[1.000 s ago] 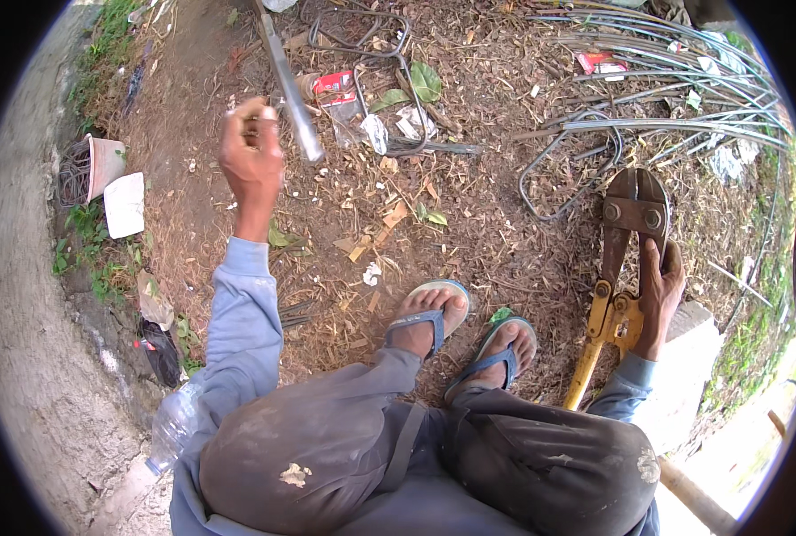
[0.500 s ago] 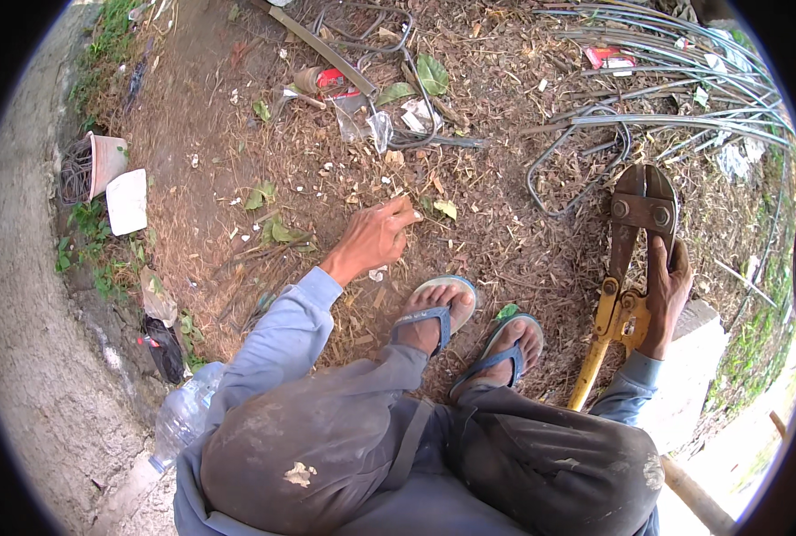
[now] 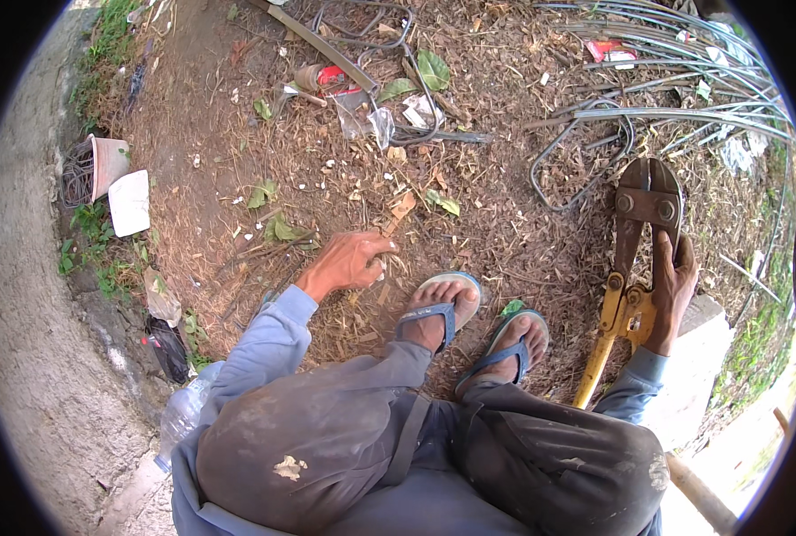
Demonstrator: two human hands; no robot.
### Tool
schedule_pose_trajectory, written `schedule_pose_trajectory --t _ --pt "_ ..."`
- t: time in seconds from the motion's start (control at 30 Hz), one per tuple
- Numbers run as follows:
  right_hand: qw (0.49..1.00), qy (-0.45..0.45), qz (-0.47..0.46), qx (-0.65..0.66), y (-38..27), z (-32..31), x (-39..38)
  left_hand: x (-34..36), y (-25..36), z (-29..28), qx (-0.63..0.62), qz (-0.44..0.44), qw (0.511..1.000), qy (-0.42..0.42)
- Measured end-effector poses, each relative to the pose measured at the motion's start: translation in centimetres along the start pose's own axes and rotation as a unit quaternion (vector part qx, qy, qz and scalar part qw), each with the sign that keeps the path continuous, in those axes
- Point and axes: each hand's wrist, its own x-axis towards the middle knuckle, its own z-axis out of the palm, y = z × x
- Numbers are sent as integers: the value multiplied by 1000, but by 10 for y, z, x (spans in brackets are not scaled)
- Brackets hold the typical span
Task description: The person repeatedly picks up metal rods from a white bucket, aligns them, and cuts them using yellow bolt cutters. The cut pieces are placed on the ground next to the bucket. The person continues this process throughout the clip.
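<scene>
My left hand (image 3: pixel 349 262) hangs over the littered ground, ahead and left of my sandalled feet (image 3: pixel 434 313). Its fingers are curled in, thumb near the index finger; whatever they might hold is too small or hidden to make out. On the right, my right hand (image 3: pixel 675 290) is wrapped round one side of a bolt cutter (image 3: pixel 624 237), just below its rusty jaws. The cutter's head points away from me, its jaw edges close together. Its yellow handle (image 3: pixel 594 366) runs back beside my right knee.
Steel rods (image 3: pixel 684 113) lie in a bundle at the far right, with a bent wire stirrup (image 3: pixel 541 174) beside them. A flat metal bar (image 3: pixel 318 43) lies at the far side. A tipped bucket (image 3: pixel 109 165) and plastic bottle (image 3: pixel 184 411) stand along the left concrete edge.
My left hand has drawn back toward me and to the left, fingers still curled. The right hand keeps its grip on the bolt cutter, which hardly shifts.
</scene>
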Motion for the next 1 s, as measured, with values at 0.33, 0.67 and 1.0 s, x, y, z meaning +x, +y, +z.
schedule_pose_trajectory --t 0.33,0.67,1.0 --pt "1000 -18 4 11 3 -1 1 0 4 -2 32 -154 970 183" --pt "1000 -16 7 -1 9 0 3 28 17 12 28 1 982 186" --pt "1000 -1 -1 17 8 1 1 51 30 6 -8 29 990 140"
